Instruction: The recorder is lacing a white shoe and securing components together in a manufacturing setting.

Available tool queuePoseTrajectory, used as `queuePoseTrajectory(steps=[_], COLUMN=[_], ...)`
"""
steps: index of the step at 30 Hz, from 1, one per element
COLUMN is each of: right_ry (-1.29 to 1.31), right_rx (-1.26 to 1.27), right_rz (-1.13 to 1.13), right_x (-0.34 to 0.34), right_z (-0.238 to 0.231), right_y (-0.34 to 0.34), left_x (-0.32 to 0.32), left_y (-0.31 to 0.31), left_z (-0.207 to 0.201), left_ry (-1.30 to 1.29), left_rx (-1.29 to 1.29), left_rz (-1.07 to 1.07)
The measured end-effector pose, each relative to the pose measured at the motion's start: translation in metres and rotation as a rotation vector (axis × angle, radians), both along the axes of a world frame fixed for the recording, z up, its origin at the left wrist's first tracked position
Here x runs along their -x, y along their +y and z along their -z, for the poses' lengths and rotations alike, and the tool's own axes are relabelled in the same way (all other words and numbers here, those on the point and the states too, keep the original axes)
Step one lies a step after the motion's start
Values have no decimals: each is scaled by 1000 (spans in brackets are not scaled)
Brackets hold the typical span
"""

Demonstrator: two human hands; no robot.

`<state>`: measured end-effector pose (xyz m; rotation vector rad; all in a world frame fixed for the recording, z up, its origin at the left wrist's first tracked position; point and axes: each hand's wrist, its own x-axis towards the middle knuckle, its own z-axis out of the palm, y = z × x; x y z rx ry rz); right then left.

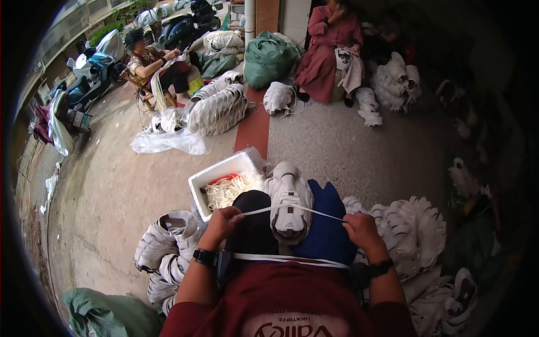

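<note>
A white-and-grey shoe upper (pixel 287 194) lies on my lap, between the black cloth (pixel 252 227) over my left leg and the blue cloth (pixel 328 227) over my right. A white shoelace (pixel 259 211) runs through its top eyelets, and both ends are drawn out sideways. My left hand (pixel 224 220) is closed on one end, left of the shoe. To the right, my right hand (pixel 361 227) pinches the other end. The lace is nearly straight between them. Another white lace or strap (pixel 292 259) crosses my waist.
A white foam box (pixel 197 196) holding loose cream laces (pixel 233 190) stands ahead-left. Piled shoe uppers flank me at left (pixel 160 244) and right (pixel 415 230). A green sack (pixel 106 312) sits lower left. Two seated people (pixel 149 64) (pixel 331 56) are farther off among more uppers.
</note>
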<state>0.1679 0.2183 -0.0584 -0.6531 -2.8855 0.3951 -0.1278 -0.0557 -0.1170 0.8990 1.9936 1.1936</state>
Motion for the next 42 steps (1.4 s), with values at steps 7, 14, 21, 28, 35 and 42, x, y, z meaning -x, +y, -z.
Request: queuePoseTrajectory(steps=[7,14,21,28,35,42], right_ry=[121,101,349,319,242,149], right_rx=[-68,-23,83,287,181,47], right_rz=[81,-188,-18,431,607,603], right_x=[19,67,-11,-149,-253,-296], right_z=[10,44,41,48,70,130], right_y=[-13,-23,31,100,119,124], left_x=[-10,-35,33,90,100,83], left_y=[22,75,-28,-182,-277,-297], left_z=[-1,-7,18,59,76,119], left_ry=[794,822,604,52,23,253], left_rx=[-112,-124,-181,-156,48,568], left_rz=[-202,170,-38,-411,-538,-548])
